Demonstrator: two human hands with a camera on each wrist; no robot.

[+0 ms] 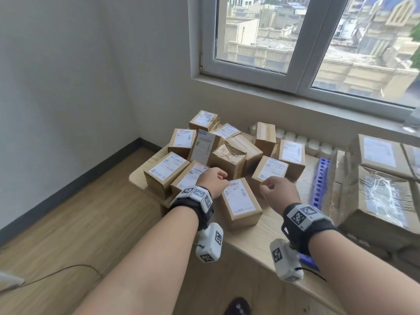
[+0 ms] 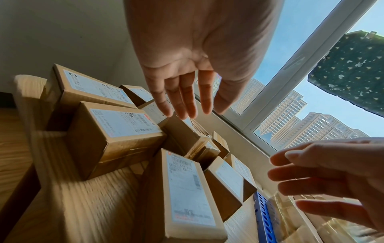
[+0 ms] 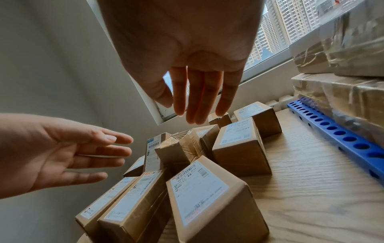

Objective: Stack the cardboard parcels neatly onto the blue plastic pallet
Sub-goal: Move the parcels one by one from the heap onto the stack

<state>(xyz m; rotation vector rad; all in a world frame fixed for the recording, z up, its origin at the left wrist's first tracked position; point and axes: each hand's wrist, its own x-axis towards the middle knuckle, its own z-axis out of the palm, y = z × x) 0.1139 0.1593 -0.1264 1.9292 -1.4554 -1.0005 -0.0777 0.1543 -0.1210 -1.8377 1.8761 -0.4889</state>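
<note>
Several small cardboard parcels (image 1: 229, 155) with white labels lie in a loose heap on a light wooden table (image 1: 268, 233). The nearest parcel (image 1: 241, 203) lies label up between my hands. My left hand (image 1: 213, 178) hovers just left of it and my right hand (image 1: 276, 189) just right of it. Neither hand holds anything. In the wrist views the left hand (image 2: 193, 111) and the right hand (image 3: 193, 115) both show straight, spread fingers above the heap. The blue plastic pallet (image 1: 320, 180) lies at the table's right side, with larger film-wrapped parcels (image 1: 381, 201) stacked on it.
A window and its sill (image 1: 295, 96) run behind the table, with a white radiator (image 1: 302, 139) below. A grey wall (image 1: 68, 87) stands at the left. Wooden floor (image 1: 79, 223) with a thin cable (image 1: 68, 269) lies left of the table's front edge.
</note>
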